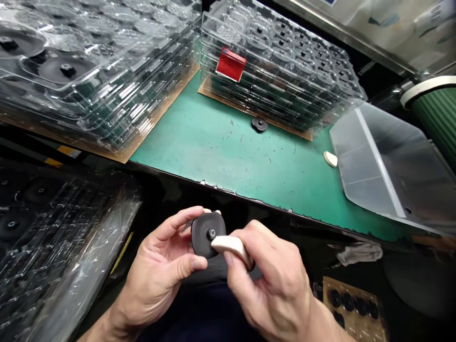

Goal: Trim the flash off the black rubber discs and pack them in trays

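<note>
My left hand [164, 259] is closed around the edge of a round black plastic part [203, 240], which has a short hollow post at its centre. The part's face is tilted toward me, above my lap. Between the thumb and fingers of my right hand [274, 270] is a cream-coloured rounded block [231, 247]. Its tip reaches the black part's face just beside the post; whether it presses there I cannot tell. Another black part [260, 124] lies on the green bench top [228, 147], and a similar cream piece [330, 159] rests at the right.
Stacked clear plastic trays [124, 85] with black parts stand at the left. A second stack [278, 76], bearing a red tag [231, 64], is at the back. A translucent bin [377, 161] stands right. Below are a wrapped tray [64, 247] and a brown tray [352, 304].
</note>
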{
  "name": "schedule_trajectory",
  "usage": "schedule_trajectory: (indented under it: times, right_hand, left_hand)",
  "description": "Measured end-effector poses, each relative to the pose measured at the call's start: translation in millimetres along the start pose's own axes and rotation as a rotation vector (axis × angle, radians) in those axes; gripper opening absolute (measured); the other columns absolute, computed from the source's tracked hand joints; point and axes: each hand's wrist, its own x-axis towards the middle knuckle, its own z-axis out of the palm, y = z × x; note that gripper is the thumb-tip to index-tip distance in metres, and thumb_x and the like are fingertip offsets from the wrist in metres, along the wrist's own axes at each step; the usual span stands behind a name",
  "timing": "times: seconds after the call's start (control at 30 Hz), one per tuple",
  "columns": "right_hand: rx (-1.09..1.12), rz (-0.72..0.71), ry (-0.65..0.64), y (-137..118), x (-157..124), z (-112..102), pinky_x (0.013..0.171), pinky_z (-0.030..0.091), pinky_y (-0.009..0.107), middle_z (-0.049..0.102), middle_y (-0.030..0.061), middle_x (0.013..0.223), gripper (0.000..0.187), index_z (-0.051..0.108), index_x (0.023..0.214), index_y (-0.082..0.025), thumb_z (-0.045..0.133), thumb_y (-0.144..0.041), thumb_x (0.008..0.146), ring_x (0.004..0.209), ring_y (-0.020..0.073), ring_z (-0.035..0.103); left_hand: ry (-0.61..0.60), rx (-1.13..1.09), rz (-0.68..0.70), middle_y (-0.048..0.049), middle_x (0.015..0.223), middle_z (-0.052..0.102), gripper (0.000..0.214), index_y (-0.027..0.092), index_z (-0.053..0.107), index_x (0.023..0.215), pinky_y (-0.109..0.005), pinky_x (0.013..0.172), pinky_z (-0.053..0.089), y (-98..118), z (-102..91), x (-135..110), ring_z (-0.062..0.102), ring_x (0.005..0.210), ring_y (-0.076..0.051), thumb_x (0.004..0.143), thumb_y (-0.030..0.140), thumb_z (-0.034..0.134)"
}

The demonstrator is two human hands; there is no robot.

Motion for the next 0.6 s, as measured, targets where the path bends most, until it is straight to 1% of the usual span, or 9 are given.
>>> schedule_trajectory:
  times: [0.07, 0.13, 0.2, 0.3, 0.37, 0.47, 0.6]
  right_hand:
    - [-0.025, 0.053, -0.003, 4.4, -4.1, -2.6, 0.06, 0.035, 0.031, 0.05, 0.0015, 0.078, 0.012, 0.066, 0.097, -0.016, 0.055, -0.013, 0.098, 0.065, 0.014, 0.044]
    - [0.041, 0.083, -0.019, 6.6, -6.6, -5.4, 0.058, 0.035, 0.03, 0.048, 0.0007, 0.076, 0.013, 0.064, 0.093, -0.016, 0.053, -0.013, 0.098, 0.063, 0.013, 0.044]
    - [0.094, 0.083, -0.051, 8.1, -7.2, -8.4, 0.058, 0.035, 0.029, 0.049, 0.0006, 0.077, 0.012, 0.063, 0.092, -0.016, 0.052, -0.014, 0.097, 0.063, 0.0125, 0.045]
    - [0.002, 0.109, -0.053, 12.0, -6.9, -12.6, 0.062, 0.036, 0.03, 0.05, 0.001, 0.078, 0.014, 0.063, 0.09, -0.016, 0.052, -0.015, 0.099, 0.066, 0.0133, 0.046]
    - [0.0, 0.119, -0.063, 14.3, -7.3, -14.3, 0.062, 0.035, 0.031, 0.05, 0.001, 0.078, 0.014, 0.064, 0.092, -0.016, 0.052, -0.015, 0.099, 0.067, 0.0134, 0.045]
    - [0.093, 0.062, -0.106, 16.3, -8.5, -15.3, 0.06, 0.033, 0.03, 0.049, 0.0002, 0.078, 0.012, 0.065, 0.097, -0.015, 0.053, -0.014, 0.096, 0.064, 0.0126, 0.044]
    - [0.011, 0.09, -0.086, 19.4, -8.7, -15.9, 0.064, 0.035, 0.031, 0.051, 0.0005, 0.08, 0.013, 0.066, 0.097, -0.015, 0.053, -0.015, 0.099, 0.068, 0.013, 0.046]
  left_hand:
    - [0.003, 0.016, -0.024, -0.0056, 0.128, 0.077, 0.056, 0.032, 0.074, 0.123, -0.028, 0.095, 0.06, -0.2, -1.1, -0.1, 0.072, 0.115, -0.025, 0.072, 0.015, 0.091]
    - [0.01, 0.034, -0.036, -0.005, 0.131, 0.076, 0.057, 0.033, 0.074, 0.123, -0.028, 0.096, 0.06, -1.9, -1.7, -0.2, 0.072, 0.115, -0.026, 0.072, 0.015, 0.091]
    - [0.019, 0.057, -0.028, -0.0045, 0.132, 0.075, 0.057, 0.033, 0.074, 0.124, -0.028, 0.097, 0.06, -3.6, -2.0, -0.7, 0.072, 0.116, -0.026, 0.072, 0.016, 0.091]
    - [-0.01, 0.057, -0.049, -0.0037, 0.132, 0.076, 0.056, 0.034, 0.074, 0.124, -0.027, 0.099, 0.059, -4.9, -3.1, -1.1, 0.071, 0.118, -0.025, 0.074, 0.017, 0.09]
    - [-0.024, 0.042, -0.075, -0.0025, 0.131, 0.076, 0.055, 0.035, 0.074, 0.125, -0.025, 0.097, 0.059, -5.1, -3.7, -0.8, 0.071, 0.118, -0.025, 0.075, 0.018, 0.09]
    - [-0.031, 0.022, -0.096, -0.0022, 0.13, 0.077, 0.054, 0.034, 0.074, 0.125, -0.022, 0.093, 0.06, -5.2, -3.7, 0.2, 0.072, 0.115, -0.024, 0.075, 0.02, 0.09]
    - [-0.059, -0.004, -0.135, -0.0032, 0.129, 0.077, 0.051, 0.033, 0.074, 0.127, -0.021, 0.093, 0.059, -5.9, -3.8, 0.4, 0.072, 0.115, -0.023, 0.079, 0.021, 0.087]
